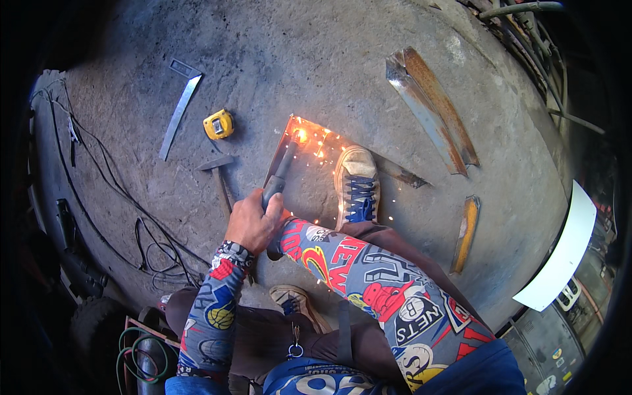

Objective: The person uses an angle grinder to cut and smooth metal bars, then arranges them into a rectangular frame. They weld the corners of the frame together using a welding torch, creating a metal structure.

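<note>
My left hand [253, 220] is closed around the dark handle of a welding torch [279, 176]. The torch's nozzle points at a corner where two lengths of angle iron meet, with a bright glow and flying sparks. One steel length [400, 172] runs right, beneath or against my shoe [357, 187]; the other runs down toward my hands. My right forearm, in a patterned sleeve [349, 260], reaches in to the torch handle. Its hand is mostly hidden behind my left hand, so its fingers do not show.
On the concrete floor lie a try square [179, 118], a yellow tape measure [218, 124] and a hammer [220, 178]. Rusty angle irons [431, 112] and a short offcut [466, 234] lie right. Black cables [112, 171] curl left; a white curved panel [559, 253] stands right.
</note>
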Available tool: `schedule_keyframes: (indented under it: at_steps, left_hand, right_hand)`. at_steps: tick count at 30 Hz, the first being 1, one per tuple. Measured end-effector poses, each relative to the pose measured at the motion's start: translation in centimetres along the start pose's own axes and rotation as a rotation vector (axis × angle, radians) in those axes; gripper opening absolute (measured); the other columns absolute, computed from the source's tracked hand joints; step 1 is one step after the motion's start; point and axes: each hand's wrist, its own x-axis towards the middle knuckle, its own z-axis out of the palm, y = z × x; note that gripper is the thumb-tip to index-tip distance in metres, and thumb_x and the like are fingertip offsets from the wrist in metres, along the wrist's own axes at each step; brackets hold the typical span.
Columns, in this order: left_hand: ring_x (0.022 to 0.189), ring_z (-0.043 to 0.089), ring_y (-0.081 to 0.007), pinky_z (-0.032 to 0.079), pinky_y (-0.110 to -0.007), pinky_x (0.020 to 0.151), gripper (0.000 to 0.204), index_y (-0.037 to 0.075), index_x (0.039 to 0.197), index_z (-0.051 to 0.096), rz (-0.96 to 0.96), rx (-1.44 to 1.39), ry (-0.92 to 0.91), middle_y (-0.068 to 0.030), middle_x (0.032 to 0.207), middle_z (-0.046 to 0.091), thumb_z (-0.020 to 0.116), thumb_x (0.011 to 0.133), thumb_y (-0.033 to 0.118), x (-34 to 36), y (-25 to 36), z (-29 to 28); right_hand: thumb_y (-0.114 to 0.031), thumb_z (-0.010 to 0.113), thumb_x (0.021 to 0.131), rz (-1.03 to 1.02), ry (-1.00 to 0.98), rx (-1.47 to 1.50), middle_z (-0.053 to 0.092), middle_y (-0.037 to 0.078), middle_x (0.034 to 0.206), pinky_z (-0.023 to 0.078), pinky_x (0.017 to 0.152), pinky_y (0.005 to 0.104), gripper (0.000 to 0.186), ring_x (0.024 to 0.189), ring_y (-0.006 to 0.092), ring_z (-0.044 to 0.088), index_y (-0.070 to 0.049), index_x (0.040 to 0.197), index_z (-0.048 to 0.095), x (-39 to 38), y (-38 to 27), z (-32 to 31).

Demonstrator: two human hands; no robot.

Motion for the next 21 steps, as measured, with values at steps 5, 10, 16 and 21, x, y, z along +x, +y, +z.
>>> schedule_keyframes:
  at_steps: [5,10,16,21]
  left_hand:
    - [0.082,0.068,-0.0486,0.051,-0.052,0.075,0.049,-0.007,0.096,0.063,-0.034,-0.006,0.027,-0.0308,0.08,0.066,0.054,0.1,0.042,-0.4,0.1,0.0]
    - [0.083,0.068,-0.0487,0.051,-0.051,0.076,0.05,-0.006,0.095,0.064,-0.024,0.014,0.009,-0.0307,0.08,0.066,0.053,0.1,0.042,-0.3,0.0,0.1]
    - [0.083,0.068,-0.0495,0.05,-0.053,0.076,0.05,-0.006,0.094,0.065,-0.014,0.044,-0.003,-0.0308,0.08,0.066,0.053,0.1,0.042,0.1,-0.2,0.3]
    - [0.082,0.067,-0.0504,0.05,-0.053,0.076,0.051,-0.007,0.094,0.064,-0.005,0.039,-0.005,-0.0318,0.079,0.065,0.054,0.1,0.043,0.2,0.0,0.3]
  right_hand:
    - [-0.035,0.075,0.078,-0.006,0.0,-0.002,0.058,0.014,0.13,0.03,0.114,0.0414,0.058,0.133,0.0307,0.044,-0.01,0.128,0.059,0.2,-0.5,0.2]
    - [-0.035,0.075,0.078,-0.016,0.0,-0.002,0.058,0.014,0.131,0.03,0.115,0.0418,0.058,0.134,0.0313,0.044,-0.01,0.129,0.059,0.4,-0.7,0.2]
    - [-0.035,0.075,0.078,-0.023,-0.002,-0.01,0.058,0.015,0.131,0.029,0.116,0.0423,0.059,0.135,0.032,0.043,-0.01,0.129,0.059,-0.1,-0.5,-0.6]
    - [-0.035,0.074,0.078,-0.024,-0.009,-0.019,0.057,0.015,0.132,0.029,0.116,0.0426,0.059,0.136,0.0326,0.043,-0.01,0.13,0.059,-0.2,-0.6,-1.1]
